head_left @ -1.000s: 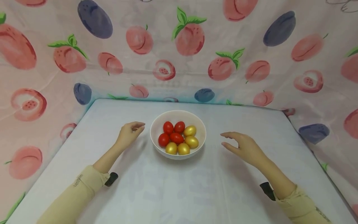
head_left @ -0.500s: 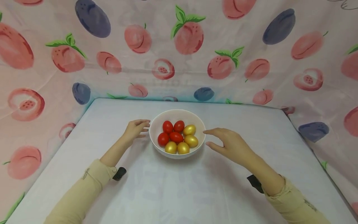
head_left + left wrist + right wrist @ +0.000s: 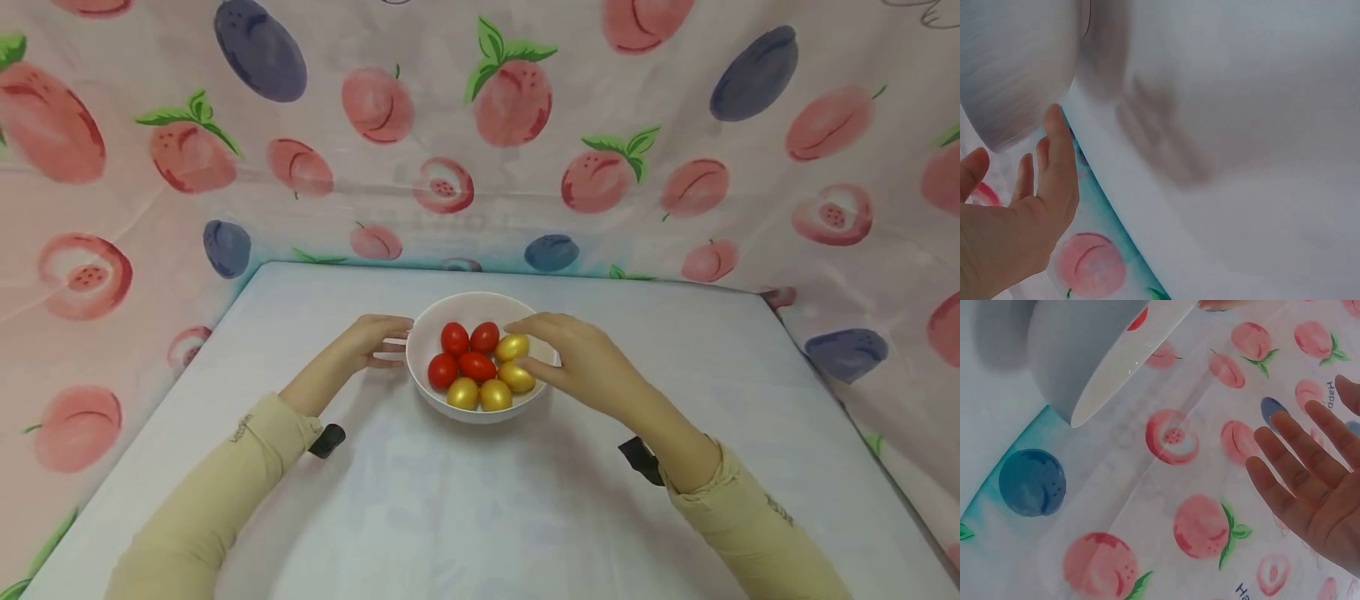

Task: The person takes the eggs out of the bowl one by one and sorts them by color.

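Note:
A white bowl [image 3: 480, 415] stands on the white table. Several glossy red eggs [image 3: 477, 367] lie in its left and back part, with several gold eggs [image 3: 462, 394] along the front and right. At the bowl's left rim is my left hand [image 3: 369, 340], its fingers spread and reaching along the outside; the left wrist view shows a fingertip right by the bowl's wall [image 3: 1019, 69]. My right hand [image 3: 581, 358] hovers over the right rim with thumb and forefinger apart above the gold eggs, covering part of that rim. Nothing is between its fingers [image 3: 1300, 478] in the right wrist view.
A pale cloth backdrop [image 3: 510, 192] printed with peaches and plums rises behind the table and along both sides. The white tabletop [image 3: 465, 500] extends in front of the bowl. A dark wrist device [image 3: 327, 441] hangs under the left sleeve, another dark device [image 3: 642, 461] under the right.
My right hand has moved left from beside the bowl to over its right rim. My left hand has come right to the bowl's left rim, its fingers spreading. The eggs have stayed put.

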Motion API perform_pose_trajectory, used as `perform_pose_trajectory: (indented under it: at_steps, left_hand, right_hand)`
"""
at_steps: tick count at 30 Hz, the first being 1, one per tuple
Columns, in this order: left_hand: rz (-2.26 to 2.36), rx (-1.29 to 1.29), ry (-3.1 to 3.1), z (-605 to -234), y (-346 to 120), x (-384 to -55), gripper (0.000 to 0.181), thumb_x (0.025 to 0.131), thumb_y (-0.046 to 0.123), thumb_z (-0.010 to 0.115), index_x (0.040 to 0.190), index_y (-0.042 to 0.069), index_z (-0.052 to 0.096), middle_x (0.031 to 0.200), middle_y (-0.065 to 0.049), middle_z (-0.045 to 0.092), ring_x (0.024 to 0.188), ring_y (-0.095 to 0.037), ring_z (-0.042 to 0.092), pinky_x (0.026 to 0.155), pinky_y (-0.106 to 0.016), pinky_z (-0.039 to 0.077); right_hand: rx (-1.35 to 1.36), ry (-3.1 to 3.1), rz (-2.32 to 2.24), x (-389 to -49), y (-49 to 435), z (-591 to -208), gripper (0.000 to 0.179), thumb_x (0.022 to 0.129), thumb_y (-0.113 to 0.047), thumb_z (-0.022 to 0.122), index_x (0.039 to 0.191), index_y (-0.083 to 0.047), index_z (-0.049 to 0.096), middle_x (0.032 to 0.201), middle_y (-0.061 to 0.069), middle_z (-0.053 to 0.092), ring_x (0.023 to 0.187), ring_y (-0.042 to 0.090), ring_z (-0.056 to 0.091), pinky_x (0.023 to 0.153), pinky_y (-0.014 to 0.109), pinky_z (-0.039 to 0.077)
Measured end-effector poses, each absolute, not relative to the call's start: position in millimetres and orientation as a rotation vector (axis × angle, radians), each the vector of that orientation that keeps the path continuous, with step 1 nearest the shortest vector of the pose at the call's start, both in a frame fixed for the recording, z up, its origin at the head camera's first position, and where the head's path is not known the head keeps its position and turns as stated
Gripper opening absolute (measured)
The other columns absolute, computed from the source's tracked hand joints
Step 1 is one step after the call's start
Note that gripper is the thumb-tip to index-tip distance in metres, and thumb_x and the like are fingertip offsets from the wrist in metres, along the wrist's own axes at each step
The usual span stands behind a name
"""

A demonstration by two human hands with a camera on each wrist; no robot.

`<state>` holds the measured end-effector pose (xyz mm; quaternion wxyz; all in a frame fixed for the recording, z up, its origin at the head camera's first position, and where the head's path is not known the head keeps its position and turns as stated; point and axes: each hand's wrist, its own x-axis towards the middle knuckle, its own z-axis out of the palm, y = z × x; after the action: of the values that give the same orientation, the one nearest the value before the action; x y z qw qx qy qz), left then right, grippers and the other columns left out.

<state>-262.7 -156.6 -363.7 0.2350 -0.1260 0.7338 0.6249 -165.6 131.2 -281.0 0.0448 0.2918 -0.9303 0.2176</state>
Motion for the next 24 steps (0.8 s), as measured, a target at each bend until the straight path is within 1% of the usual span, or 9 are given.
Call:
perform_pose_trajectory:
  at_steps: [4, 7, 12, 17, 24]
  left_hand:
    - [1.635, -0.322, 2.037, -360, -154, -266, 0.053, 0.096, 0.023, 0.053, 0.143, 0.004, 0.038, 0.144, -0.019, 0.041, 0.127, -0.034, 0.046, 0.098, -0.043, 0.049]
    - [1.592, -0.292, 2.070, -357, -152, -266, 0.052, 0.095, 0.018, 0.053, 0.142, 0.003, 0.039, 0.143, -0.018, 0.042, 0.125, -0.034, 0.048, 0.094, -0.041, 0.051]
    - [1.590, -0.267, 2.080, -356, -150, -266, 0.050, 0.093, 0.011, 0.054, 0.140, 0.001, 0.041, 0.139, -0.020, 0.045, 0.114, -0.031, 0.056, 0.087, -0.039, 0.055]
    - [1.596, -0.279, 2.076, -356, -150, -267, 0.049, 0.092, 0.010, 0.055, 0.138, 0.001, 0.043, 0.135, -0.019, 0.048, 0.104, -0.027, 0.060, 0.085, -0.038, 0.056]
    - [1.572, -0.257, 2.128, -359, -152, -267, 0.049, 0.091, 0.010, 0.057, 0.136, -0.002, 0.044, 0.130, -0.021, 0.050, 0.098, -0.025, 0.063, 0.079, -0.035, 0.058]
  right_hand:
    - [0.898, -2.912, 0.620, -176, 122, -274, 0.041, 0.086, -0.021, 0.069, 0.125, -0.013, 0.060, 0.126, 0.007, 0.062, 0.122, 0.029, 0.053, 0.101, 0.049, 0.048]
    - [0.910, -2.947, 0.561, -185, 115, -270, 0.040, 0.086, -0.020, 0.069, 0.124, -0.013, 0.060, 0.126, 0.007, 0.062, 0.120, 0.028, 0.054, 0.101, 0.047, 0.049]
    - [0.931, -3.009, 0.457, -200, 106, -267, 0.038, 0.087, -0.018, 0.068, 0.124, -0.014, 0.061, 0.124, 0.006, 0.063, 0.118, 0.025, 0.056, 0.101, 0.043, 0.049]
    - [0.951, -3.053, 0.390, -213, 100, -266, 0.037, 0.088, -0.020, 0.066, 0.124, -0.013, 0.061, 0.124, 0.006, 0.063, 0.117, 0.025, 0.056, 0.101, 0.041, 0.049]
    - [0.965, -3.100, 0.330, -230, 91, -269, 0.036, 0.089, -0.022, 0.065, 0.123, -0.014, 0.061, 0.120, 0.006, 0.064, 0.113, 0.022, 0.058, 0.099, 0.037, 0.051]
